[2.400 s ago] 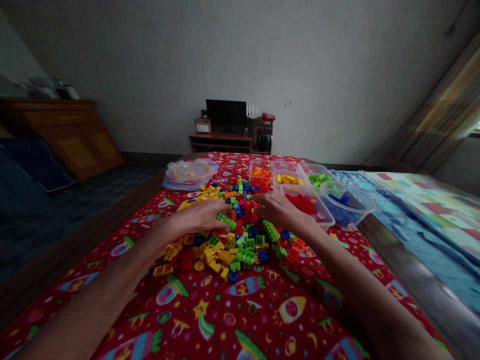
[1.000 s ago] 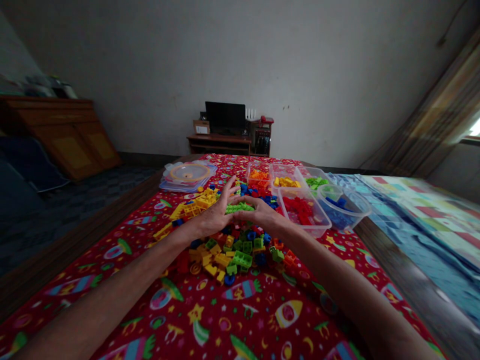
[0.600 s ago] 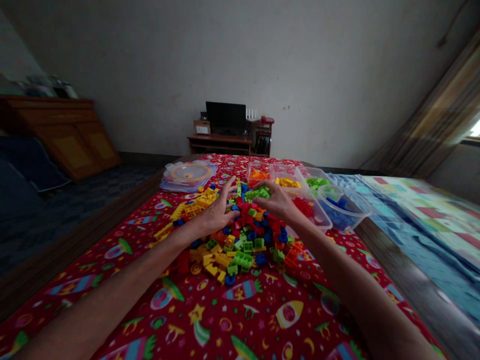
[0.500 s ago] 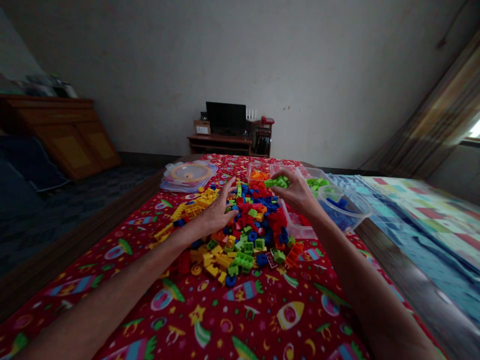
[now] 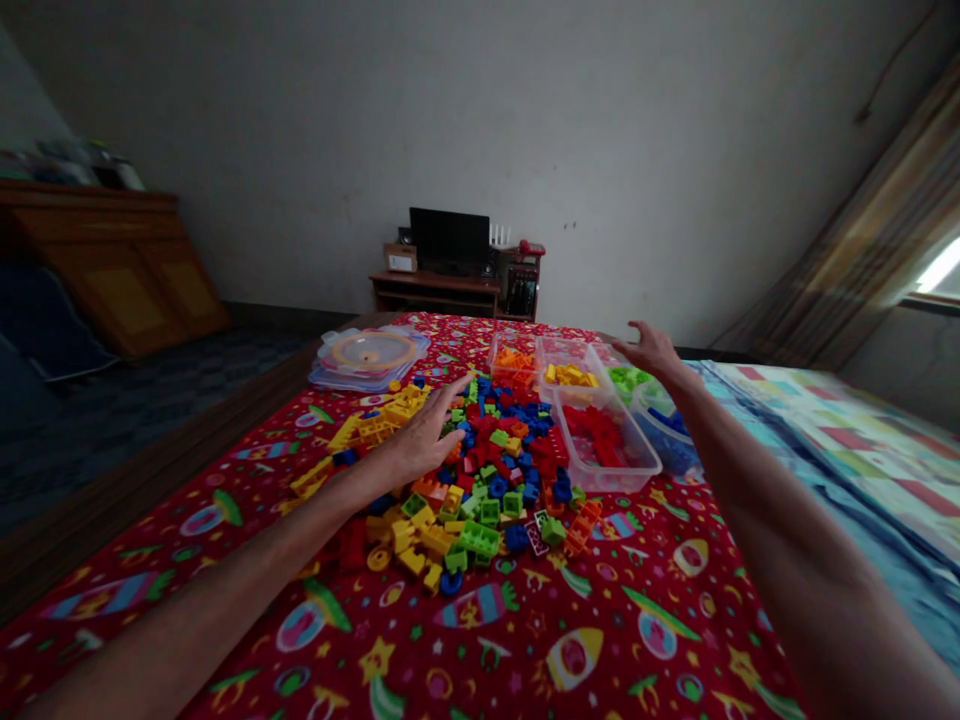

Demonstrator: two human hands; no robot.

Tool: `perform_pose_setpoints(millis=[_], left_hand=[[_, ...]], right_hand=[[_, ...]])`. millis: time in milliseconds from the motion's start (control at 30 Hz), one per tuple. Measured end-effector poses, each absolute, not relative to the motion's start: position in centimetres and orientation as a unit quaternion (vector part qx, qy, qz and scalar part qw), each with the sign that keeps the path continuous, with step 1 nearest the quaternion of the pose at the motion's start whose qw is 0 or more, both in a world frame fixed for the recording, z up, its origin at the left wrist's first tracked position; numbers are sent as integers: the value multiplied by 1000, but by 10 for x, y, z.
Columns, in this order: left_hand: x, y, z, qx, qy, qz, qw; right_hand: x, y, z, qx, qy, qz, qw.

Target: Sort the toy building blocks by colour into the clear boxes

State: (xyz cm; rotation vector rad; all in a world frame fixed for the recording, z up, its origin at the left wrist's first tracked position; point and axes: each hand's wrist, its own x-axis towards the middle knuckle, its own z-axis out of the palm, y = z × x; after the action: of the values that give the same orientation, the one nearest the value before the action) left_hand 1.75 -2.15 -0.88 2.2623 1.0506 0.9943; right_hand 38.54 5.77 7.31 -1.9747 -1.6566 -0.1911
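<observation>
A heap of small plastic bricks [image 5: 480, 470] in red, blue, green, yellow and orange lies on a red patterned cloth [image 5: 525, 640]. My left hand [image 5: 421, 438] rests flat on the left side of the heap, fingers stretched out. My right hand [image 5: 654, 350] hovers with fingers spread over the clear tub of green bricks [image 5: 630, 378], nothing visible in it. Beside that tub stand clear tubs with orange bricks [image 5: 514, 360], yellow bricks [image 5: 571, 375], red bricks [image 5: 604, 435] and a round tub with blue bricks [image 5: 667, 432].
A stack of clear lids [image 5: 367, 355] lies at the far left of the cloth. A wooden frame edge [image 5: 150, 480] borders the left side. A bed with a checked cover [image 5: 847, 440] is at the right. A low desk with a monitor [image 5: 450, 240] stands by the wall.
My right hand took a clump of green bricks from the heap, carried it right to the green tub, and now hovers open there. My left hand stayed on the heap.
</observation>
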Motion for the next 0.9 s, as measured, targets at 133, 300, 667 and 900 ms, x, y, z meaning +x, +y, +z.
perform_pose_setpoints(millis=[133, 300, 667, 900], left_hand=[[7, -16, 1, 830, 402, 353, 158], [-24, 4, 15, 812, 447, 368, 70], [-122, -63, -38, 716, 633, 286, 67], [-110, -99, -62, 706, 637, 301, 74]], right_hand=[[341, 35, 72, -659, -683, -65, 307], [263, -30, 43, -451, -842, -28, 294], [176, -139, -13, -87, -980, -127, 127], [154, -125, -16, -98, -969, -187, 128]])
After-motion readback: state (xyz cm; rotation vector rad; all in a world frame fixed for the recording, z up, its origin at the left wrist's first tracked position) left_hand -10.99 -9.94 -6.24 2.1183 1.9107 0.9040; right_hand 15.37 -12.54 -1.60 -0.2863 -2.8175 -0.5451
